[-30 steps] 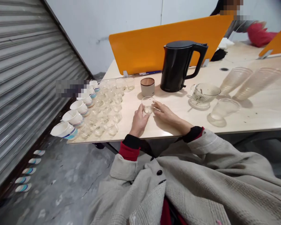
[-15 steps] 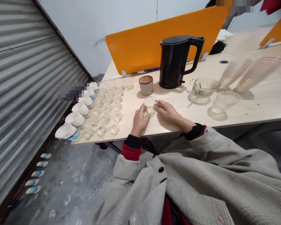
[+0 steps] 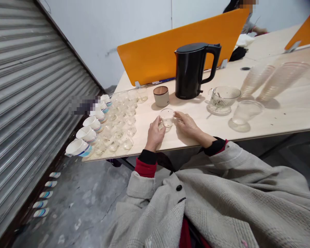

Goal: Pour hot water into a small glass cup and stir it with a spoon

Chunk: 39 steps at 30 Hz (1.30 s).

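- A small clear glass cup (image 3: 167,117) is seen upright on the light wooden table (image 3: 281,117), set between the two hands, near the front edge.
- Left hand (image 3: 155,133): fingers curled around the cup's left side, thumb and fingertips (image 3: 158,121) touching the glass; a loose hold, not a tight pinch.
- Right hand (image 3: 188,124): laid flat on the table just right of the cup, fingers stretched out and close together, tips at or just beside the glass; contact cannot be told.
- A little liquid may be in the cup; too faint to be sure.
- Beyond the fingertips: a beige canister with a brown lid (image 3: 161,96), then a black electric kettle (image 3: 192,70).
- Left of the left-hand fingers: rows of small glass cups (image 3: 121,119), with white blue-banded cups (image 3: 88,132) at the table's far-left edge.
- Right of the right hand: a glass pitcher (image 3: 223,97) and an upturned glass (image 3: 245,113).
- Risk judged: the thin glass could be tipped or slid by the one-sided hold; the neighbouring cup rows could be knocked by a sleeve.
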Each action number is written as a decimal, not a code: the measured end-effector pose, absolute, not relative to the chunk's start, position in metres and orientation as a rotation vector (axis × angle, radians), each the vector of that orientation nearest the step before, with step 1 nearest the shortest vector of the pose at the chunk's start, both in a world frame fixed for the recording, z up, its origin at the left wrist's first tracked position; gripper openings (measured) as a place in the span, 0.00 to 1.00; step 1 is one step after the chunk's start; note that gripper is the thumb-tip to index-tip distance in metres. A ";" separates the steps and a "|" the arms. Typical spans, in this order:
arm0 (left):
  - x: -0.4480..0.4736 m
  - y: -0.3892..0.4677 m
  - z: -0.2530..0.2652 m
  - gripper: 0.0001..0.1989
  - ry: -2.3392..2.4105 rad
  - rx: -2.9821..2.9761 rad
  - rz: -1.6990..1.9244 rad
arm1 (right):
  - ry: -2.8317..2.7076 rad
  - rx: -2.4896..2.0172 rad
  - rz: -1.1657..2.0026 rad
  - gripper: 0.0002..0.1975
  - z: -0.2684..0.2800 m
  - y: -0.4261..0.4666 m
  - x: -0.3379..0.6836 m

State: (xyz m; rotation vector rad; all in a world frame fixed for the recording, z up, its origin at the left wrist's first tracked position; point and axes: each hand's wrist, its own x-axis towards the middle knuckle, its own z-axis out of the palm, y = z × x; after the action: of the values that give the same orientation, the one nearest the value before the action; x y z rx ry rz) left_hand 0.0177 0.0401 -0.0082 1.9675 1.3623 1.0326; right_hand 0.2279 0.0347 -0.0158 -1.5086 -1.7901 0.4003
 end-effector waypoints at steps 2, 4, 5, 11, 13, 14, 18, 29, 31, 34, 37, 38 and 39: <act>0.015 0.042 -0.010 0.33 1.440 1.975 1.091 | -1.818 -1.597 0.270 0.29 -0.013 0.031 0.228; 0.012 0.042 -0.012 0.31 1.520 2.030 1.134 | -1.867 -1.673 0.165 0.30 -0.010 0.026 0.228; 0.010 0.041 -0.012 0.30 1.545 2.071 1.132 | -1.902 -1.703 0.129 0.30 -0.010 0.023 0.229; 0.012 0.034 -0.009 0.29 1.641 2.229 0.793 | -2.040 -1.767 0.144 0.31 -0.012 0.013 0.233; 0.015 0.032 -0.006 0.28 1.660 2.265 0.680 | -2.068 -1.770 0.197 0.32 -0.011 0.012 0.234; 0.016 0.031 -0.005 0.28 1.664 2.274 0.640 | -2.080 -1.773 0.220 0.33 -0.011 0.012 0.234; 0.018 0.030 -0.001 0.29 1.681 2.290 0.564 | -2.089 -1.802 0.276 0.35 -0.004 0.010 0.231; 0.023 0.020 0.018 0.33 1.853 2.412 0.120 | -2.252 -2.078 0.205 0.39 0.022 -0.002 0.217; 0.024 0.020 0.018 0.33 1.866 2.420 0.104 | -2.257 -2.076 0.198 0.38 0.022 -0.002 0.217; 0.024 0.021 0.017 0.33 1.879 2.426 0.096 | -2.249 -2.071 0.183 0.38 0.020 -0.001 0.218; 0.024 0.022 0.016 0.33 1.878 2.431 0.103 | -2.248 -2.063 0.166 0.38 0.018 0.000 0.218; 0.024 0.022 0.016 0.33 1.877 2.436 0.105 | -2.249 -2.062 0.161 0.38 0.018 0.000 0.218; 0.024 0.022 0.015 0.33 1.876 2.441 0.107 | -2.250 -2.062 0.158 0.38 0.018 0.000 0.218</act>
State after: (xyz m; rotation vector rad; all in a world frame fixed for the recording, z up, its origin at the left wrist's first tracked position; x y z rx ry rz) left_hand 0.0236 0.0221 0.0154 2.4411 1.8756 0.1070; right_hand 0.2181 0.0001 0.0177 -2.0618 -2.2505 0.1582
